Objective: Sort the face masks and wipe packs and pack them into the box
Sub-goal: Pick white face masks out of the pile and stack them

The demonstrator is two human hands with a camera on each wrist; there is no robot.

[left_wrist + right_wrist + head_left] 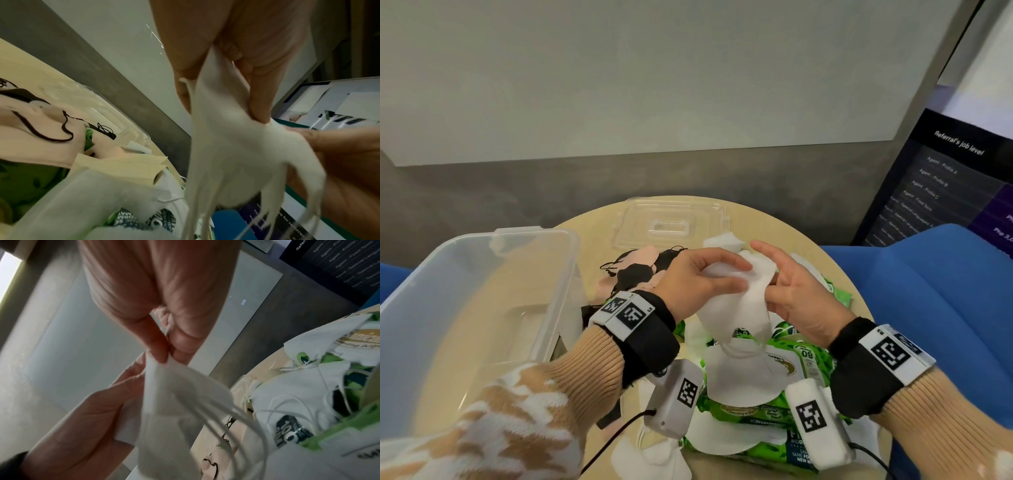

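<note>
Both hands hold a bunch of white face masks in the air above the round table. My left hand grips the bunch from the left, thumb and fingers curled round it. My right hand pinches its right edge; white ear loops dangle below. Under the hands lie more white masks on green wipe packs. Pink and black masks are heaped behind my left wrist. The clear plastic box stands at the left.
The box's clear lid lies at the far side of the wooden table. Blue seating sits to the right, with a dark printed sign behind it. A grey wall runs behind the table.
</note>
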